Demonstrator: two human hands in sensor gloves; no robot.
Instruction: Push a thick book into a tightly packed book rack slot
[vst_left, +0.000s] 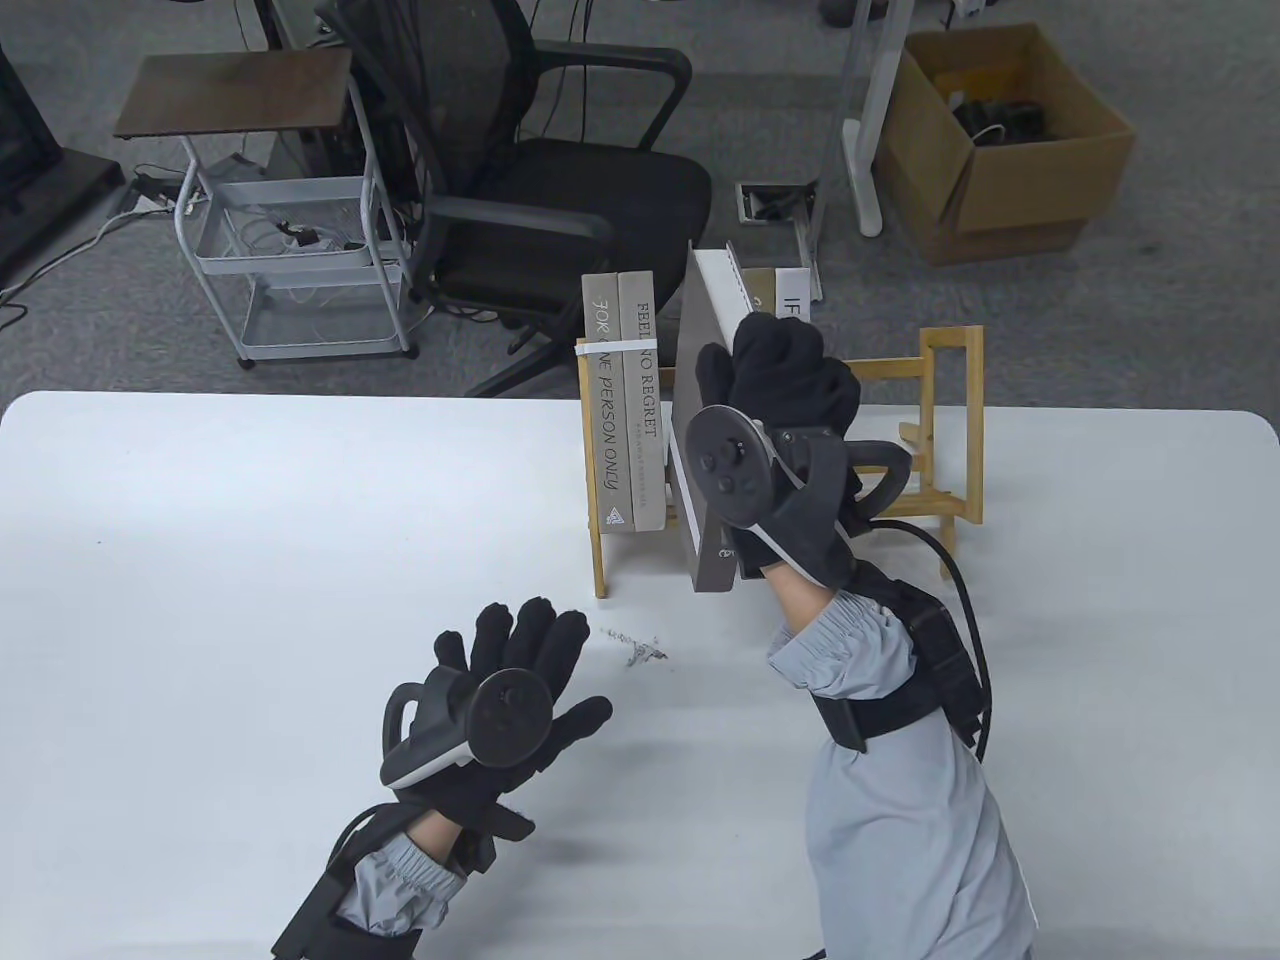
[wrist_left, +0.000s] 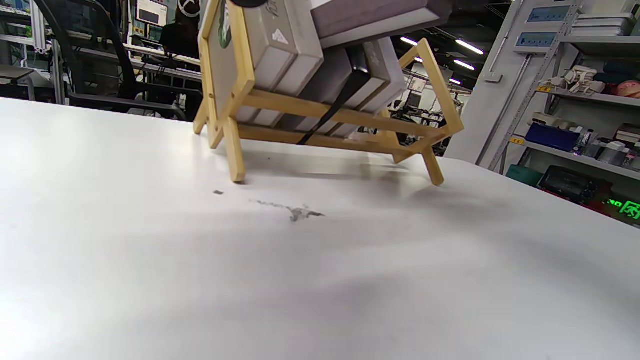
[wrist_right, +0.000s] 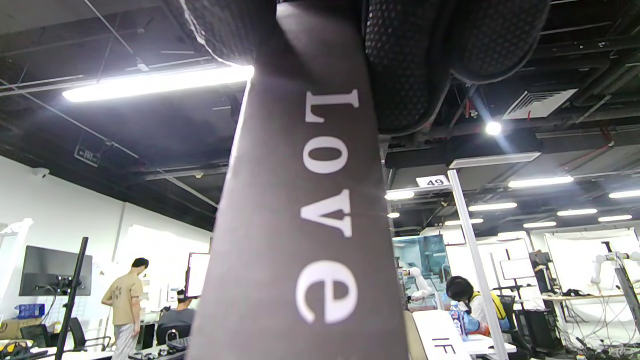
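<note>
While the white worktop is carrying the wooden rack, already packed with upright books, the thick dark book is sitting only partly in its slot, tilted and unseated. The right hand is gripping it; the left hand is hovering, fingers spread, holding nothing.
</note>
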